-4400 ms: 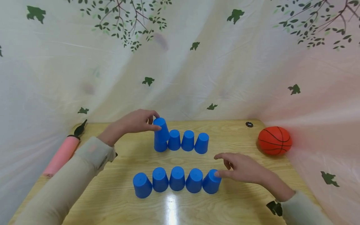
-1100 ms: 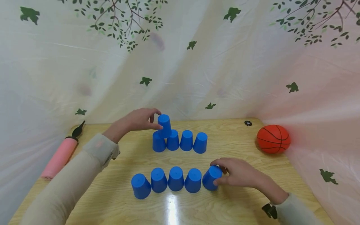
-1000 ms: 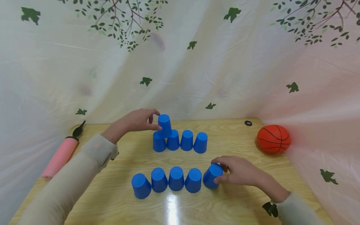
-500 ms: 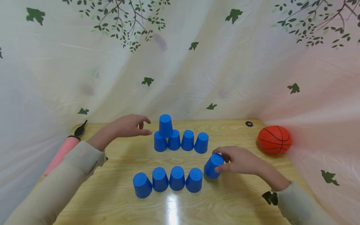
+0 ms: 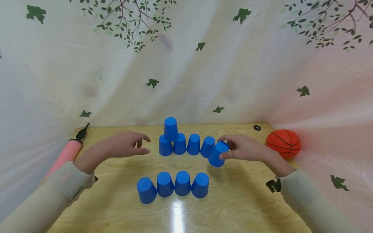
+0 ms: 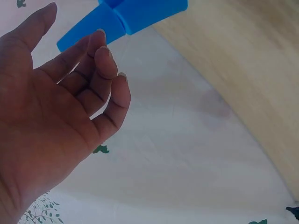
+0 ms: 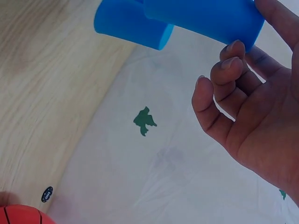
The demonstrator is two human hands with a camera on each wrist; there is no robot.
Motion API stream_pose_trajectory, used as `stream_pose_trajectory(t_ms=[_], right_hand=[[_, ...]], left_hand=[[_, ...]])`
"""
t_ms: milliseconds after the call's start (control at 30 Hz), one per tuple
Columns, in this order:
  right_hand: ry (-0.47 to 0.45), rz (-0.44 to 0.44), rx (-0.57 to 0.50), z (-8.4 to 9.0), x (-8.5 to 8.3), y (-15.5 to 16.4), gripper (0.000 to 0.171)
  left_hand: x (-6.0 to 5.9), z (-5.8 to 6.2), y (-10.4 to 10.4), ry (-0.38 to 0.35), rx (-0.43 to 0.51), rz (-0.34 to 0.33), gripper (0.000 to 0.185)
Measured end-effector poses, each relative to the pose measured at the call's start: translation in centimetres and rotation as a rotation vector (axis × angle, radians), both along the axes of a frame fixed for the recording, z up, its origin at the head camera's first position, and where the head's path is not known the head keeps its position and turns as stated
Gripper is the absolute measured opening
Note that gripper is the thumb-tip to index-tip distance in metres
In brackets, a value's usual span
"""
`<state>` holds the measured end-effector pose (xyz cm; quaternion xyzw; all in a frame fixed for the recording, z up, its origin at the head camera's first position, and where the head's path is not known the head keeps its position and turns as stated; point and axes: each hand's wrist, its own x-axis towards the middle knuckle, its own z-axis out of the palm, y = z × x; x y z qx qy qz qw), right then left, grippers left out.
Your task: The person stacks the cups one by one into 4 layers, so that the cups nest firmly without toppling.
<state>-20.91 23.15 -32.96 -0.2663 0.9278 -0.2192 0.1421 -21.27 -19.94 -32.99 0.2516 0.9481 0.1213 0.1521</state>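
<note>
We are holding a tilted blue cup (image 5: 216, 154) in our right hand (image 5: 246, 148), gripping it off the table (image 5: 239, 207) at the far row's (image 5: 186, 144) three-o'clock end. Our left hand (image 5: 123, 149) is hanging empty, fingers loosely spread, at that row's nine o'clock, where one stacked cup (image 5: 171, 129) is sitting. Four cups (image 5: 173, 185) are standing at six o'clock, a basketball (image 5: 283, 143) at three.
</note>
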Motion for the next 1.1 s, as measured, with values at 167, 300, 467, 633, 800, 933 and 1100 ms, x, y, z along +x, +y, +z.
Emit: stream_pose_trajectory(t_ms=[167,300,467,633,800,933,1100], right_hand=[[0.000,-0.001,-0.048,0.9,-1.3,-0.5,0.053],[-0.006,-0.016,-0.050,1.4,-2.3,-0.8,0.052],[-0.014,-0.024,-0.029,1.5,-3.3,-1.2,0.054],[-0.003,-0.026,-0.002,1.7,-4.2,-1.7,0.058],[-0.009,-0.024,0.001,1.9,-5.3,-2.0,0.057],[-0.007,-0.034,0.006,2.0,-5.9,-2.2,0.055],[0.000,-0.045,0.020,2.0,-6.6,-2.6,0.057]], left_hand=[[2.0,-0.8,-0.3,-0.051,0.035,0.009,0.057],[3.3,-1.2,-0.5,-0.079,0.052,0.014,0.055],[4.5,-2.0,-0.9,-0.102,0.070,0.010,0.054],[5.8,-2.6,-1.2,-0.115,0.085,0.029,0.055],[6.8,-3.3,-1.3,-0.103,0.095,0.040,0.063],[7.2,-3.8,-1.4,-0.088,0.095,0.034,0.067],[7.4,-4.1,-1.3,-0.107,0.080,0.034,0.068]])
